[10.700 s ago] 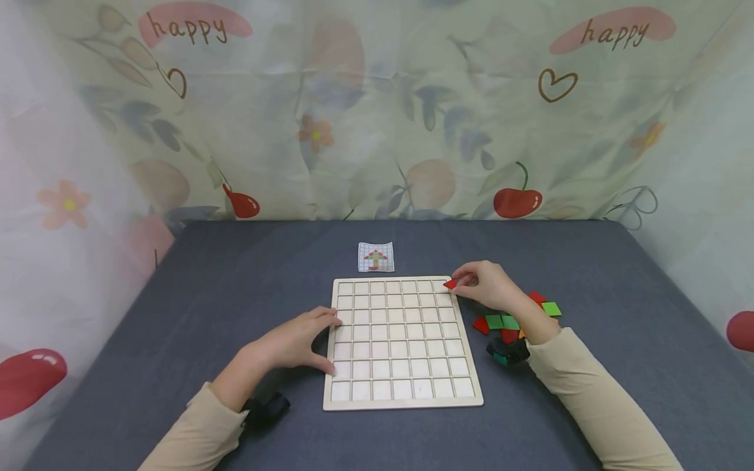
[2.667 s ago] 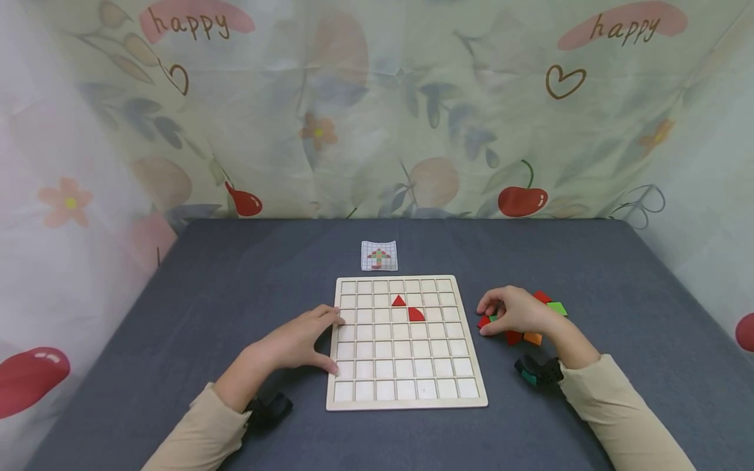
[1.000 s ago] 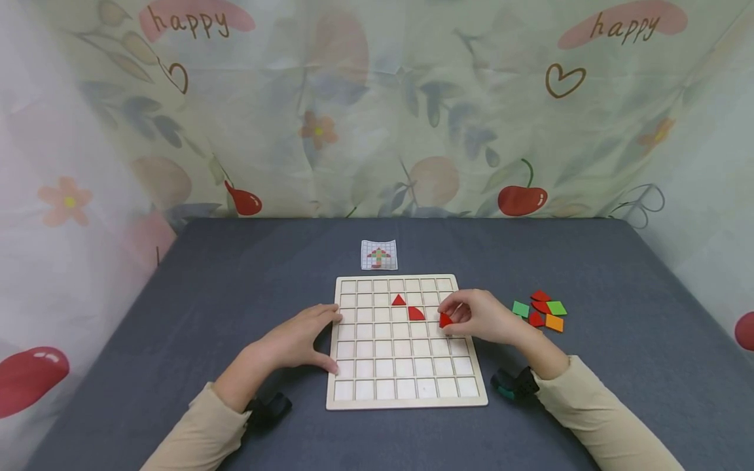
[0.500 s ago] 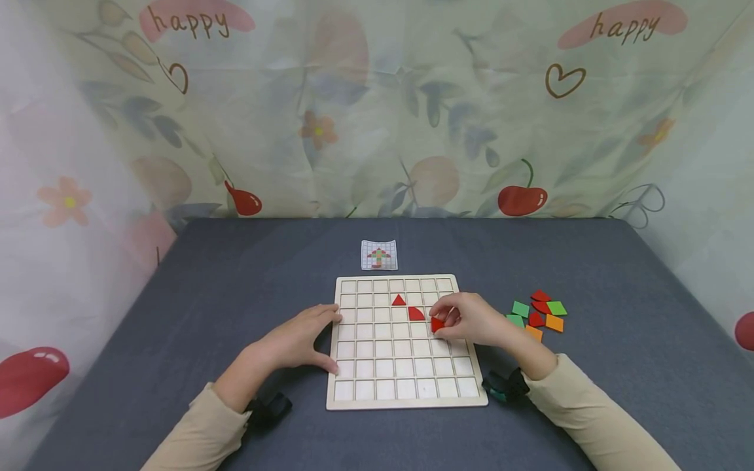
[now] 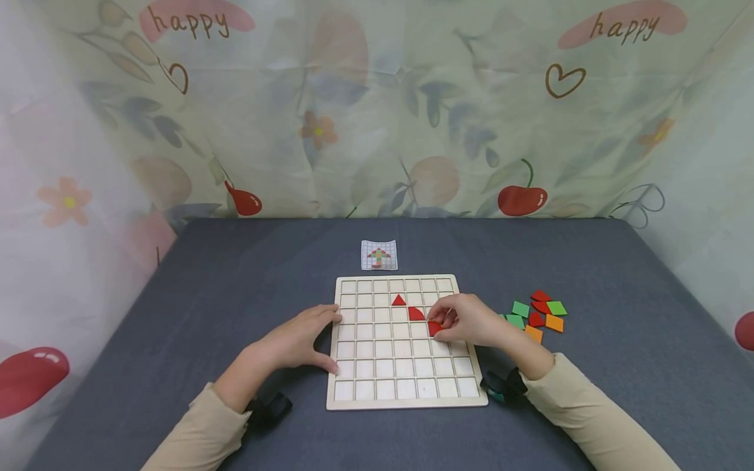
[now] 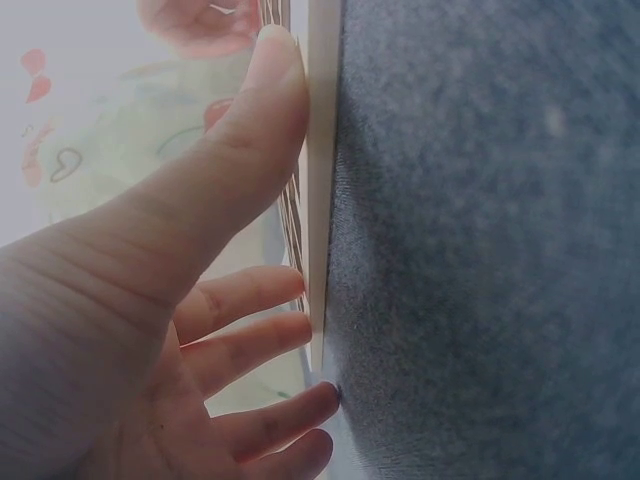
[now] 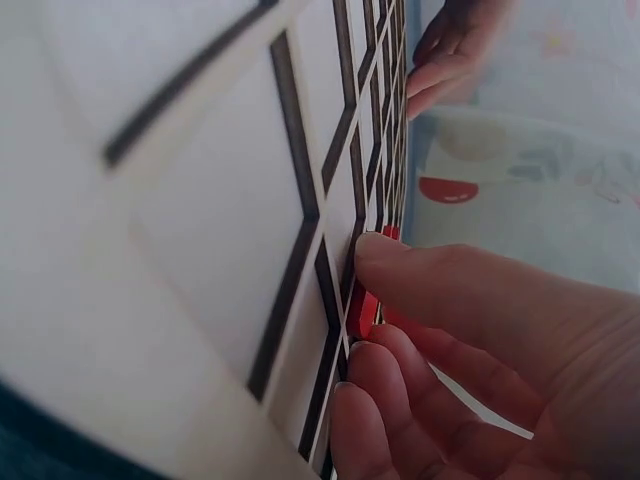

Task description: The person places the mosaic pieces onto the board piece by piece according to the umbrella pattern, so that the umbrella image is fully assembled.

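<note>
A pale wooden grid board (image 5: 406,404) lies on the dark cloth. On it rest a red triangle tile (image 5: 398,301) and, one row lower and one column right, a red quarter-circle tile (image 5: 415,314). My right hand (image 5: 468,320) pinches another red tile (image 5: 434,328) between thumb and fingertips, low over a cell diagonally below the quarter-circle. In the right wrist view that tile (image 7: 362,310) is seen edge-on, partly hidden by the thumb. My left hand (image 5: 294,339) touches the board's left edge, thumb and fingers spread, as the left wrist view also shows along the rim (image 6: 322,130).
Several loose tiles lie right of the board, among them a red one (image 5: 540,296), a green one (image 5: 521,309) and an orange one (image 5: 554,323). Behind the board is a small printed pattern card (image 5: 379,255). A patterned cloth (image 5: 377,118) hangs behind the table.
The triangle and quarter-circle tiles came onto the board earlier. Since then my right hand took a red tile from the pile, moved left over the board and lowered it. My left hand stays put.
</note>
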Available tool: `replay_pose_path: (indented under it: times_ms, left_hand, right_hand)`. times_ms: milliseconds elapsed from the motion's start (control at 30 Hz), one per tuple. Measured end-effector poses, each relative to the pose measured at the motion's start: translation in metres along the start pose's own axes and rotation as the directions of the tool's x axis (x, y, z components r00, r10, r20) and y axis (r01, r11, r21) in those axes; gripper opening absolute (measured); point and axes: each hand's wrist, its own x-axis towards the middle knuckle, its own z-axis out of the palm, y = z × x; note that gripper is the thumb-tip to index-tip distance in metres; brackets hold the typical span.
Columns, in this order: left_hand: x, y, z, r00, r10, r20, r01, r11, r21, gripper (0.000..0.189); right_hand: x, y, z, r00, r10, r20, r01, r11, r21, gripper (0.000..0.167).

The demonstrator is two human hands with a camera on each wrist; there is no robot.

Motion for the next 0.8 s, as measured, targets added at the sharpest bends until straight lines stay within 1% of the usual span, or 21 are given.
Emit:
replay_pose_path:
  times_ms: [233, 333, 400, 533, 667, 733, 800]
  left_hand:
    - [0.000, 0.000, 0.000, 1.000, -0.005, 0.002, 0.005, 1.000, -0.004, 0.086]
    - [0.001, 0.000, 0.000, 1.000, -0.010, 0.003, 0.010, 1.000, -0.006, 0.086]
    - [0.001, 0.000, 0.000, 1.000, -0.010, 0.003, 0.010, 1.000, -0.006, 0.086]
    - [0.000, 0.001, 0.000, 1.000, -0.009, 0.003, 0.009, 1.000, -0.009, 0.087]
    - [-0.001, 0.002, -0.001, 1.000, -0.010, 0.003, 0.010, 1.000, -0.013, 0.086]
    - [-0.001, 0.001, -0.001, 1.000, -0.012, 0.004, 0.012, 1.000, -0.012, 0.086]
    - [-0.001, 0.001, 0.000, 1.000, -0.014, 0.004, 0.014, 1.000, -0.011, 0.086]
  right_hand:
    - [-0.001, 0.000, -0.001, 1.000, -0.006, -0.002, 0.006, 1.000, 0.004, 0.020]
    - [-0.002, 0.001, -0.007, 1.000, 0.009, -0.019, -0.009, 1.000, -0.001, 0.022]
    - [-0.004, 0.004, -0.013, 0.999, 0.020, -0.044, -0.020, 1.000, -0.007, 0.023]
    - [-0.011, 0.016, -0.032, 0.994, 0.059, -0.095, -0.060, 0.998, -0.006, 0.026]
    - [-0.021, 0.032, -0.049, 0.983, 0.132, -0.126, -0.133, 0.991, 0.003, 0.027]
    - [-0.026, 0.040, -0.054, 0.978, 0.168, -0.120, -0.168, 0.986, 0.013, 0.028]
    - [-0.030, 0.046, -0.058, 0.976, 0.194, -0.096, -0.192, 0.981, 0.021, 0.030]
